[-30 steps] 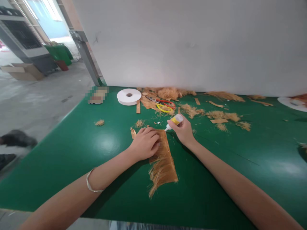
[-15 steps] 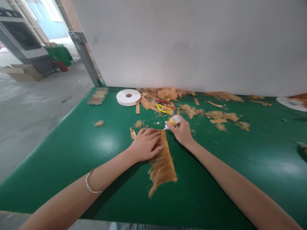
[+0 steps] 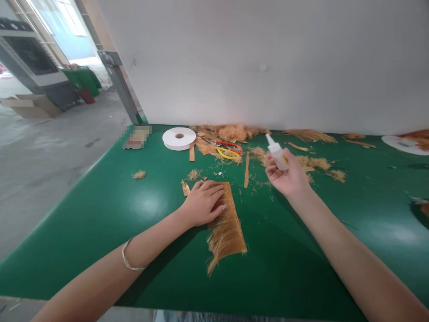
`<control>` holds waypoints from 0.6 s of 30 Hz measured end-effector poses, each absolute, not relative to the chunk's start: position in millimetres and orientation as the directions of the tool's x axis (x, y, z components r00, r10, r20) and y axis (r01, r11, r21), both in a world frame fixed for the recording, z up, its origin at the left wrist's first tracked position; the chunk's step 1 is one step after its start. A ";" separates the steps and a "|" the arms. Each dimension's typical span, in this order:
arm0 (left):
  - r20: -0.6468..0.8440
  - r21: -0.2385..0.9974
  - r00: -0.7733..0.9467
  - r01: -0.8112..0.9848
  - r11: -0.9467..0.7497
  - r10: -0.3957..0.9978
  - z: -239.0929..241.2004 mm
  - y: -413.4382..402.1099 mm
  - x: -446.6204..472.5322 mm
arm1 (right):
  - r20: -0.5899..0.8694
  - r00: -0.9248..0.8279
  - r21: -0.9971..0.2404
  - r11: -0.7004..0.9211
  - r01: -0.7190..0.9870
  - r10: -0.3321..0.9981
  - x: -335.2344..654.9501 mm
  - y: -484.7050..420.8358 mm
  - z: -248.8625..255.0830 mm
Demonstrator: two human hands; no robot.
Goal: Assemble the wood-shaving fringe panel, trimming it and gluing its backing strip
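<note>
My left hand [image 3: 205, 203] lies flat, fingers stretched out, on a brown fringed strip [image 3: 234, 232] on the green table. The strip's loose fibres fan out toward the lower left, and its right edge is straight and smooth. My right hand [image 3: 290, 176] is wrapped round a small white glue bottle [image 3: 278, 155], held above the table to the right of the strip. The bottle's nozzle points up and slightly left. A narrow brown strip [image 3: 247, 170] lies on the table between the two hands.
Scissors with red and yellow handles [image 3: 229, 150] lie among fibre scraps [image 3: 234, 132] near the wall. A white tape roll [image 3: 179, 138] sits left of them. A partly blurred-out object [image 3: 136, 137] is at the far left corner. A white disc [image 3: 404, 144] lies at the right.
My right hand has lifted the glue bottle off the strip's top corner and moved right, turning the nozzle from downward to upward. My left hand stays in place on the strip.
</note>
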State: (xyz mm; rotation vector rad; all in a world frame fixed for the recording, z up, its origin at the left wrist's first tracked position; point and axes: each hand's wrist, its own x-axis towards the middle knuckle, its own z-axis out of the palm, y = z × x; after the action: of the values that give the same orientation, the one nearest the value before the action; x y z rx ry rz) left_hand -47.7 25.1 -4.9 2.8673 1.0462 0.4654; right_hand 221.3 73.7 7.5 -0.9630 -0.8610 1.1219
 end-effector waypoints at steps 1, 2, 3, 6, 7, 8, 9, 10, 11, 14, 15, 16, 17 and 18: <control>0.260 0.154 0.724 0.622 -0.768 0.639 -5.3 25.3 -47.7 | 0.073 0.194 -0.932 0.137 -0.336 0.978 231.6 71.7 7.1; 0.259 0.156 0.724 0.621 -0.768 0.639 -5.7 25.4 -47.6 | 0.085 0.175 -0.936 0.139 -0.324 0.981 241.7 69.0 6.6; 0.257 0.157 0.726 0.621 -0.768 0.639 -6.0 25.6 -47.5 | 0.102 0.158 -0.943 0.146 -0.301 0.982 251.6 65.8 6.3; 0.251 0.157 0.726 0.622 -0.767 0.640 -6.3 25.9 -47.1 | 0.140 0.123 -0.963 0.164 -0.212 0.982 279.0 56.3 7.5; 0.249 0.157 0.725 0.624 -0.765 0.642 -6.1 26.0 -47.0 | 0.150 0.126 -0.968 0.172 -0.184 0.981 287.3 53.9 8.3; 0.246 0.158 0.724 0.626 -0.764 0.644 -5.9 26.0 -46.9 | 0.161 0.133 -0.970 0.181 -0.159 0.978 295.1 52.4 8.8; 0.245 0.160 0.723 0.627 -0.763 0.646 -5.6 25.9 -46.8 | 0.176 0.143 -0.971 0.195 -0.137 0.974 302.3 51.6 8.6; 0.245 0.161 0.723 0.627 -0.762 0.646 -5.2 25.8 -46.8 | 0.191 0.156 -0.971 0.210 -0.113 0.969 308.6 51.8 7.3; 0.245 0.163 0.723 0.626 -0.762 0.646 -4.9 25.7 -46.7 | 0.204 0.171 -0.973 0.219 -0.072 0.964 314.1 52.7 4.5; 0.243 0.166 0.721 0.628 -0.760 0.649 -4.0 25.4 -46.5 | 0.184 0.227 -0.968 0.137 0.211 0.956 324.3 58.4 -12.4; 0.240 0.167 0.720 0.630 -0.759 0.651 -3.8 25.4 -46.4 | 0.166 0.246 -0.949 0.086 0.304 0.955 325.7 60.6 -19.5; 0.236 0.167 0.720 0.632 -0.757 0.653 -3.8 25.5 -46.3 | 0.143 0.254 -0.929 0.041 0.368 0.957 326.5 62.5 -26.4; 0.233 0.167 0.719 0.633 -0.756 0.654 -4.0 25.6 -46.2 | 0.124 0.252 -0.914 0.011 0.406 0.960 327.0 64.2 -32.6; 0.232 0.166 0.719 0.634 -0.755 0.655 -4.2 25.7 -46.2 | 0.113 0.244 -0.907 -0.001 0.422 0.963 327.3 65.6 -37.5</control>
State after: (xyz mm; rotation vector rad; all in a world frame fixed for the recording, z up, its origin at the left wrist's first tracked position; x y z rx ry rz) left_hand -46.2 25.7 -4.2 2.8431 1.0673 0.4267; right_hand 327.3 65.6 -37.5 -1.5829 -1.3283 0.7298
